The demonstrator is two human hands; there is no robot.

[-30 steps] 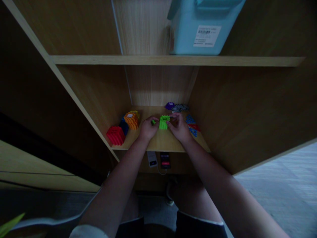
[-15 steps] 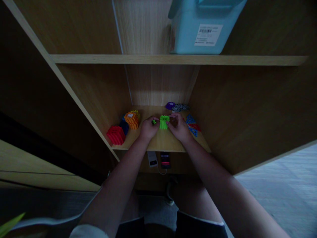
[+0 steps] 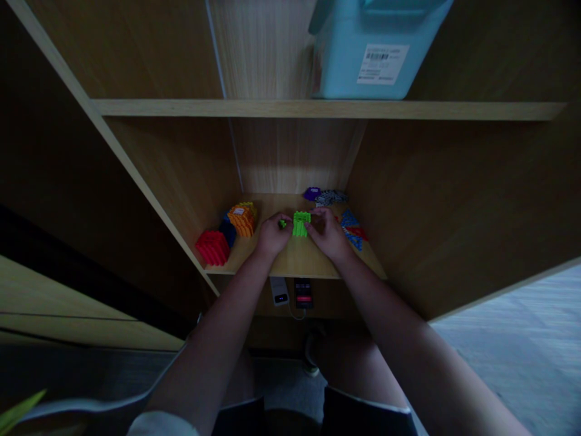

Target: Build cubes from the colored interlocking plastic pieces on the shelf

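Over the middle of the shelf, a bright green ridged plastic block (image 3: 301, 224) sits between my two hands; it looks like a stack of interlocking pieces. My left hand (image 3: 275, 233) is closed on a small green piece (image 3: 282, 224), mostly covered by the fingers, with its fingertips by the block's left side. My right hand (image 3: 329, 233) has thumb and index finger at the block's right edge, gripping it there. To the left are a red ridged stack (image 3: 212, 248), an orange stack (image 3: 242, 219), a dark blue stack (image 3: 227, 230) and a partly hidden yellow one (image 3: 250, 209).
Right of my hands lie blue triangular pieces (image 3: 351, 230) and a red one (image 3: 360, 232). Behind are a purple piece (image 3: 311, 193) and black-and-white pieces (image 3: 331, 197). A light blue bin (image 3: 345, 72) stands on the upper shelf (image 3: 254, 108). Below lie a power bank (image 3: 278, 289) and phone (image 3: 303, 290).
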